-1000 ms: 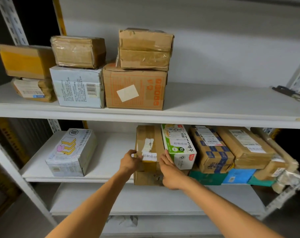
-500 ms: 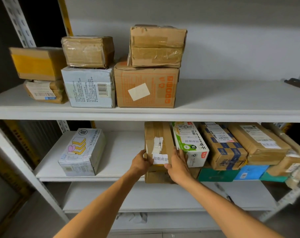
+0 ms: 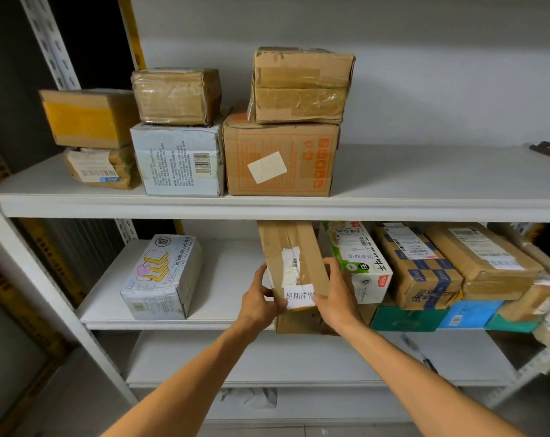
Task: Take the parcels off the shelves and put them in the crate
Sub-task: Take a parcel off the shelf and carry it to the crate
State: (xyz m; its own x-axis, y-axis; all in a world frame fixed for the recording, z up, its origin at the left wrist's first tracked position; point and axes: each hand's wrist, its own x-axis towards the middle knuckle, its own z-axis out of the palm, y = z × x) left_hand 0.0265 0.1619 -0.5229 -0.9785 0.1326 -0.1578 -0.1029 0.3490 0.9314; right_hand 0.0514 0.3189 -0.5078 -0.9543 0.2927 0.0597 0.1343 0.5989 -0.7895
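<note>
A narrow brown cardboard parcel [image 3: 294, 257] with a white label sits on the middle shelf [image 3: 223, 279], stacked on another brown box [image 3: 298, 321]. My left hand [image 3: 259, 299] grips its left front corner and my right hand [image 3: 336, 294] grips its right side, so both hands hold it at the front end. To its right lean a white and green box [image 3: 360, 263], a brown box with blue print [image 3: 418, 266] and a brown labelled parcel [image 3: 484, 260]. A white box with a bread picture [image 3: 163, 279] stands to the left. The crate is not in view.
The top shelf [image 3: 425, 184] carries several parcels at its left: an orange-printed carton [image 3: 280, 159] with a brown box [image 3: 302, 86] on top, a white box [image 3: 179, 159], and other brown boxes. Teal and blue boxes [image 3: 437, 316] lie under the right stack. A lower shelf [image 3: 298, 357] runs beneath.
Both hands closed in on the narrow brown parcel, the right hand moving from the lower box up to its right side. The parcel's front end has come slightly forward and the view shifted left.
</note>
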